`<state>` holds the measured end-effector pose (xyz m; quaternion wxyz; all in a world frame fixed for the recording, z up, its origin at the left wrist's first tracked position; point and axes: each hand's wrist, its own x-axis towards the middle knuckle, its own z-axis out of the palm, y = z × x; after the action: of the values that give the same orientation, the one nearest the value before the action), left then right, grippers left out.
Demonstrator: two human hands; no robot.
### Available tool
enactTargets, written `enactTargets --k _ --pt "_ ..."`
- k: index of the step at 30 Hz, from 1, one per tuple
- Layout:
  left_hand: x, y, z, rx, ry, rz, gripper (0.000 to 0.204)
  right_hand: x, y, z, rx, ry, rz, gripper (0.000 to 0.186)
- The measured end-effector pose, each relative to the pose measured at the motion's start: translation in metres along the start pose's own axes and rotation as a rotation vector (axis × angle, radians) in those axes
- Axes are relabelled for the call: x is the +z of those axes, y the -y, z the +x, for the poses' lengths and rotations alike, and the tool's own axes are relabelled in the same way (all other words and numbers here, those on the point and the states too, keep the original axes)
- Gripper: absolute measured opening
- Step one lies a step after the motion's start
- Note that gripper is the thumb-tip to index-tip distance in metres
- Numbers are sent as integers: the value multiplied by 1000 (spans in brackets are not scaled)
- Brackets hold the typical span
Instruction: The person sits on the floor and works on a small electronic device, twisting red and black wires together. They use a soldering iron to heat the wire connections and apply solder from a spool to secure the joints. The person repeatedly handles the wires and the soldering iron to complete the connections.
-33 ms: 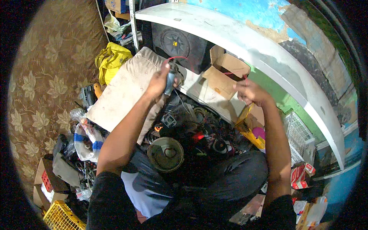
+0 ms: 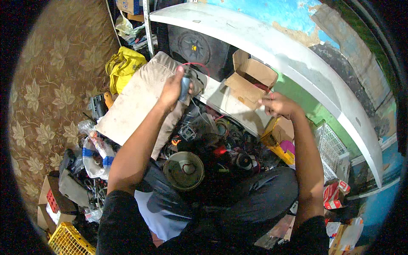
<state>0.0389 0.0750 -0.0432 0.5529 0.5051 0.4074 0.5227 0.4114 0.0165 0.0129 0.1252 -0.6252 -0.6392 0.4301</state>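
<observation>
My left hand (image 2: 172, 88) is raised over the edge of a beige cushion (image 2: 134, 95), its fingers wrapped round a blue-grey, rounded handheld device (image 2: 184, 88). From the top of it a thin red wire (image 2: 197, 64) arches to the right and bends down; a pale cord hangs below. My right hand (image 2: 279, 105) is closed in a pinch in front of an open cardboard box (image 2: 242, 91). A bit of red wire shows at its fingertips, though its far end is blurred. Below, between my legs, stands a round grey tub (image 2: 183, 171) with a ring-shaped thing inside.
A black speaker box (image 2: 195, 51) stands under a curved white shelf (image 2: 255, 40). Tangled parts and cables (image 2: 216, 144) lie in front of me. To the right are a yellow box (image 2: 278, 138) and a white basket (image 2: 329, 146); a yellow bag (image 2: 123, 68) lies at the left.
The red wire's loop by my left hand hangs lower and more to the right. My right hand has shifted slightly downward, and the device has turned a little in my left hand.
</observation>
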Motion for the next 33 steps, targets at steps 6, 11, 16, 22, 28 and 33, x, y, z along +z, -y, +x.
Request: enactTargets --k 6,11,16,22,28,33 --pt "-38 -10 7 42 13 250 51 -10 -70 -5 -3 -75 43 29" --pt "-49 53 5 -112 323 748 55 -10 -53 1 -123 -121 261 31" --pt "-44 151 29 -73 483 997 53 17 7 1 -279 -321 7 36" --pt "-110 280 42 12 579 1046 51 59 53 45 -539 -366 -218 26" --pt "-60 222 30 -47 532 936 51 62 36 65 -530 -681 -221 22" --pt "-15 100 31 25 321 430 53 42 8 83 -348 -961 -44 18"
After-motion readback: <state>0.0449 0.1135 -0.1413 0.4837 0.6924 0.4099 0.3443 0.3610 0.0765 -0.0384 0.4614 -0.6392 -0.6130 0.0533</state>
